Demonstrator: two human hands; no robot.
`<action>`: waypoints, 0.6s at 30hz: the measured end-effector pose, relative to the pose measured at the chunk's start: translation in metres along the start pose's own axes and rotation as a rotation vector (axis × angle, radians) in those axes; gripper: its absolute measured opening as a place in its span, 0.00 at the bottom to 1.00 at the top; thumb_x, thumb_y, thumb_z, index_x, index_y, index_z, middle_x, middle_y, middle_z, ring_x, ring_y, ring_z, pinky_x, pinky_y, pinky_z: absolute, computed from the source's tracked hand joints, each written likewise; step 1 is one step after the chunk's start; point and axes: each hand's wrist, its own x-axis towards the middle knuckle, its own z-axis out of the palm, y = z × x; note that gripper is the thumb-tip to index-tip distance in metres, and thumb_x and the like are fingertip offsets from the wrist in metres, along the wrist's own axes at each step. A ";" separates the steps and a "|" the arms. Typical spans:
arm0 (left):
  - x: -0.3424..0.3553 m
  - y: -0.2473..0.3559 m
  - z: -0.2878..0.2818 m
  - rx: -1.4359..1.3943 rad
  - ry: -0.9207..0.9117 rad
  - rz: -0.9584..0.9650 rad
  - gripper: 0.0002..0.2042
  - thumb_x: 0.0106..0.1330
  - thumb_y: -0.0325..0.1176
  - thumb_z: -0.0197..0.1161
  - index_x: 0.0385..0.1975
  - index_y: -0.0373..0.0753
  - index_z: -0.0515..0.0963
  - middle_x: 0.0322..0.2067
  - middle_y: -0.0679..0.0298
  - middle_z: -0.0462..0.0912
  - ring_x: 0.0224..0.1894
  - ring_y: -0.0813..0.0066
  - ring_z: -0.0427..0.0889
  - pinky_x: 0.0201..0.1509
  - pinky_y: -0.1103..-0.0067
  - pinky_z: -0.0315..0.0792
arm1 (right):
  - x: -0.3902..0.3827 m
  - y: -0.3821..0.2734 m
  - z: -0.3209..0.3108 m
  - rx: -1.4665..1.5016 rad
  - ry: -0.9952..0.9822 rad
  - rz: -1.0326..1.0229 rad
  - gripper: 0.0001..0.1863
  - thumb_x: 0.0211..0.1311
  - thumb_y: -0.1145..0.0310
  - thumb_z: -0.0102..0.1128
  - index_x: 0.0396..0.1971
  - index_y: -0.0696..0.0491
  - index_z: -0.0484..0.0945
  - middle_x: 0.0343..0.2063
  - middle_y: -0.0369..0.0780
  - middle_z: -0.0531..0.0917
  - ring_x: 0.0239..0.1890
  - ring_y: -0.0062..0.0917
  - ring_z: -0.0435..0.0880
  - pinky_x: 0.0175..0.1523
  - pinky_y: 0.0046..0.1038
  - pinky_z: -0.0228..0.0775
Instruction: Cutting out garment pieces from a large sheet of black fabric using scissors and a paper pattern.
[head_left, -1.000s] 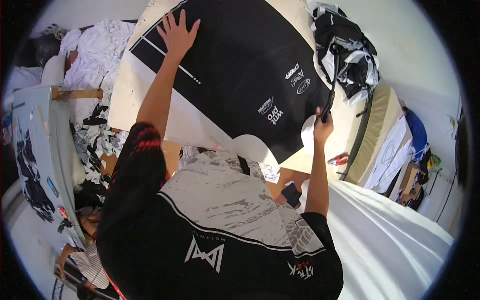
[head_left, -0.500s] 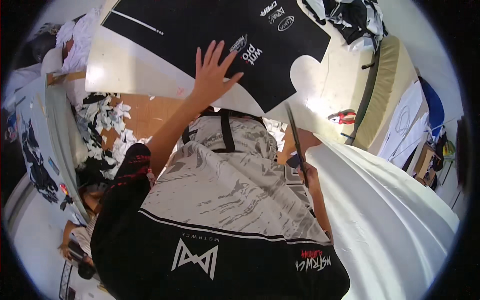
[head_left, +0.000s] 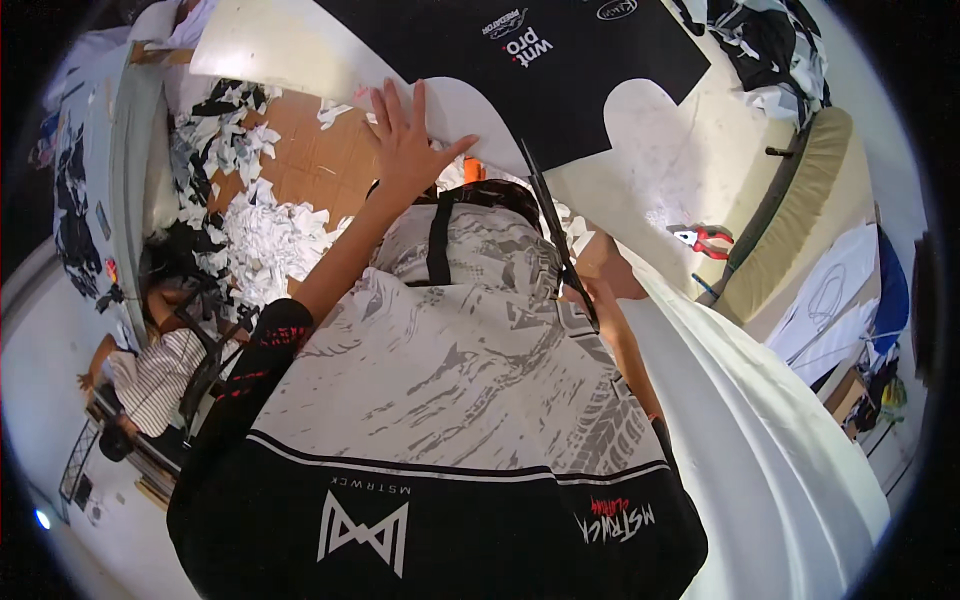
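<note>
My left hand (head_left: 405, 150) is spread, fingertips on the white lower margin (head_left: 452, 108) beside a black printed fabric panel (head_left: 640, 80) with white logos. My right hand (head_left: 590, 292), partly hidden, grips long black scissors (head_left: 545, 205); the blades point up toward the panel's lower corner, where the white margin curves. Whether the blades touch the cloth I cannot tell. The panel lies on a pale tabletop (head_left: 250, 45). Red-handled pliers (head_left: 708, 240) rest on that top, right of the scissors.
Fabric scraps (head_left: 270, 240) cover cardboard (head_left: 300, 150) below the table. A person in a striped shirt (head_left: 155, 390) is at lower left. A black-and-white fabric pile (head_left: 760, 50), a long beige cushion (head_left: 800, 210) and draped white cloth (head_left: 750, 420) are at the right.
My left hand has moved down from the panel's upper left to its lower edge. The scissors dropped from the right edge to below the panel. The panel sits higher in view.
</note>
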 end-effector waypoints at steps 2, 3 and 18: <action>0.003 0.005 0.001 -0.053 -0.020 -0.009 0.58 0.56 0.76 0.69 0.80 0.44 0.59 0.79 0.33 0.48 0.82 0.26 0.41 0.68 0.21 0.41 | 0.005 0.001 0.008 0.091 -0.008 -0.018 0.27 0.72 0.58 0.71 0.19 0.46 0.63 0.15 0.27 0.69 0.18 0.10 0.66 0.24 0.21 0.54; 0.004 0.006 0.001 -0.055 -0.023 -0.010 0.58 0.56 0.76 0.69 0.80 0.44 0.59 0.79 0.33 0.48 0.82 0.26 0.41 0.68 0.21 0.41 | 0.006 0.003 0.012 0.036 0.031 -0.063 0.26 0.72 0.57 0.72 0.19 0.47 0.66 0.15 0.28 0.70 0.18 0.10 0.66 0.23 0.21 0.54; 0.009 -0.004 0.003 -0.070 -0.046 -0.035 0.59 0.54 0.78 0.68 0.81 0.46 0.58 0.81 0.37 0.44 0.83 0.31 0.38 0.68 0.21 0.45 | -0.002 -0.042 0.019 -0.028 0.097 -0.006 0.27 0.67 0.46 0.75 0.19 0.52 0.77 0.13 0.29 0.74 0.13 0.11 0.69 0.18 0.21 0.58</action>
